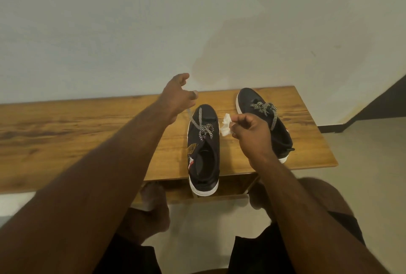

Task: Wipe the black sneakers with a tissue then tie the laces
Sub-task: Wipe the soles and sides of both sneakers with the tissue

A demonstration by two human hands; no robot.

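Two black sneakers with white soles stand on a wooden table [87, 124]. The near sneaker [204, 153] overhangs the front edge, toe pointing away. My left hand [179, 97] is raised above its toe and pinches a checkered lace [194, 121], pulling it up and away. My right hand [251, 134] hovers between the shoes and grips a crumpled white tissue [226, 125]. The far sneaker [263, 120] lies behind my right hand, its checkered laces looped on top.
A pale wall rises right behind the table. The table's right end [327, 148] gives onto a light floor and a dark skirting. My knees and dark shorts [252, 251] sit below the table's front edge.
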